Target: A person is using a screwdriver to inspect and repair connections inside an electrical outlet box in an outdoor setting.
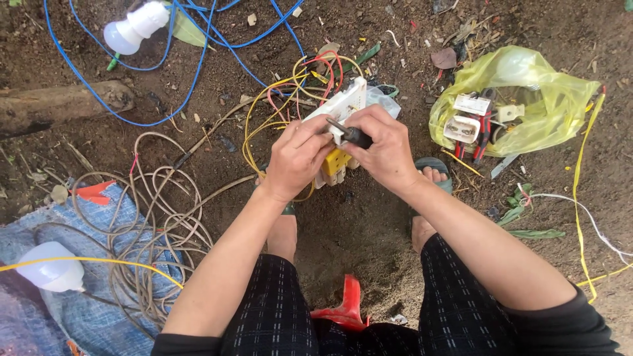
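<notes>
My left hand (295,157) grips a white electrical switch plate (343,102) with a yellow plastic part (335,163) under it. My right hand (386,148) is closed around the black handle of a screwdriver (351,134), whose tip points up-left against the plate. Yellow and red wires (290,89) loop out from behind the plate. Both hands sit close together over bare dirt, above my feet in sandals.
A yellow plastic bag (521,99) with tools and white parts lies to the right. Blue cable (165,79) and a white bulb (135,28) lie upper left, a grey cable coil (155,231) and another bulb (49,267) lower left. A log (59,105) lies left.
</notes>
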